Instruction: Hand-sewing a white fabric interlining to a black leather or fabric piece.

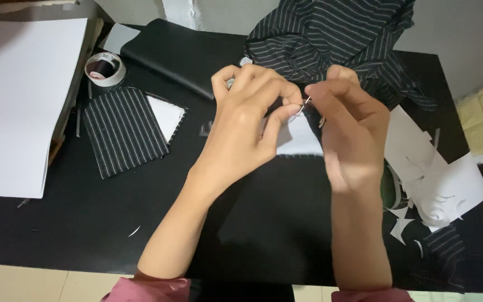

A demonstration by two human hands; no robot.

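Centrally, both hands' fingers (286, 109) pinching a thin metal needle (305, 104) over soft pinstriped black fabric (331, 39)

needle (305, 104): thin metal, bright glint, centre of frame | striped fabric (331, 39): black woven cloth, white pinstripes, matt, frayed edges, upper centre | striped patch (119, 130): same cloth, left of centre | white sheets (20, 100): smooth matt paper, left | paper offcuts (448, 184): white, curled, right | table (85, 223): black, matt
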